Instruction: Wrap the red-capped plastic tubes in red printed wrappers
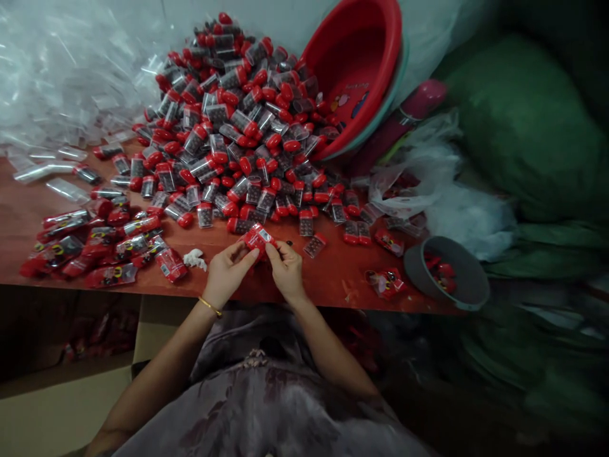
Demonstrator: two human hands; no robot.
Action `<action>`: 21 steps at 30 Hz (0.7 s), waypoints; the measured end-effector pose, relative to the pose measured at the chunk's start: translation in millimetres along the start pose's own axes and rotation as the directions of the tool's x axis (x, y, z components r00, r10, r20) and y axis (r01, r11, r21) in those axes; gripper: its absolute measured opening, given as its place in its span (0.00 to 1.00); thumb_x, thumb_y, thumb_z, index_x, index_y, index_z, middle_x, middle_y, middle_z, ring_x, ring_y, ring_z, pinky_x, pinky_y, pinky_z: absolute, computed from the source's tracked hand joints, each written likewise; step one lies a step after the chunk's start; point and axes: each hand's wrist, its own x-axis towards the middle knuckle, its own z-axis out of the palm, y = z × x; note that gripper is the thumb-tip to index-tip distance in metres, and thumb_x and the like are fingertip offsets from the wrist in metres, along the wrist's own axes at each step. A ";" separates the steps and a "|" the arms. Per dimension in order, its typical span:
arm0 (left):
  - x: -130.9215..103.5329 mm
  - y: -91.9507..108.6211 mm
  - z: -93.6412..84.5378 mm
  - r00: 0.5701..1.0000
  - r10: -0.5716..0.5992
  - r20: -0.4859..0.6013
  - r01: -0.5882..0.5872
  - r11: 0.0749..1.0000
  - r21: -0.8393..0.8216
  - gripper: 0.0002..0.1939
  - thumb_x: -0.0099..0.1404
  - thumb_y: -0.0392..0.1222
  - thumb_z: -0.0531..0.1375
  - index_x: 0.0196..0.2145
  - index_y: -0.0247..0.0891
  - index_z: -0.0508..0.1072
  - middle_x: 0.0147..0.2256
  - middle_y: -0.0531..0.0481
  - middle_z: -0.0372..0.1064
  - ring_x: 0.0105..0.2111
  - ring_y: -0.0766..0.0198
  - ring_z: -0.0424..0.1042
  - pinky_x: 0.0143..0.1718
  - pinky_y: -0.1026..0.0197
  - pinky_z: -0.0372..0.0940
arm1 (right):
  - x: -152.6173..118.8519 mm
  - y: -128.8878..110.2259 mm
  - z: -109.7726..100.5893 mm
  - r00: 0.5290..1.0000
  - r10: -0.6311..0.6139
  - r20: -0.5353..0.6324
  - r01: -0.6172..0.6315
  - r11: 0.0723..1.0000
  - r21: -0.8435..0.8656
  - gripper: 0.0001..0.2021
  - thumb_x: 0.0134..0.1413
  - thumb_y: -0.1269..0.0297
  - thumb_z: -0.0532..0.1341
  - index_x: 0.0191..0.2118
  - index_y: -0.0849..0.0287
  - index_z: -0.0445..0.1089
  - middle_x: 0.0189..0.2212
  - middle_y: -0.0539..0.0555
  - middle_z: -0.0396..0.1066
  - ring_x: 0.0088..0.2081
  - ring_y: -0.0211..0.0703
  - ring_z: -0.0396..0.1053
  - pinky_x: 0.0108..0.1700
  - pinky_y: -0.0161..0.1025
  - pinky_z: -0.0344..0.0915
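Observation:
Both hands meet at the table's front edge around a small red printed packet (258, 237) with a white label patch. My left hand (227, 270) pinches its left side between thumb and fingers. Its right side is gripped by my right hand (287, 266), thumb on top. Just beyond the hands lies a big heap of small clear containers with red caps (238, 139) and dark contents. To the left is a pile of filled red packets (99, 244). A crumpled white scrap (195, 259) rests close to my left hand.
Clear plastic sleeves (71, 82) are heaped at the back left. A red basin (380, 38) leans at the back, beside a pink flask (423, 101). On the right stand a grey bowl (476, 285) holding red pieces and a plastic bag (413, 171). An open cardboard box (71, 406) sits below left.

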 end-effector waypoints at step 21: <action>5.2 12.4 14.9 0.965 -0.234 0.119 0.263 0.876 -0.405 0.17 0.41 0.45 0.72 0.25 0.34 0.72 0.26 0.49 0.75 0.26 0.65 0.74 0.27 0.65 0.66 | 25.3 34.9 -80.9 0.931 0.054 -0.361 -0.348 0.430 -0.833 0.22 0.53 0.46 0.56 0.35 0.64 0.68 0.36 0.72 0.70 0.41 0.63 0.69 0.39 0.53 0.63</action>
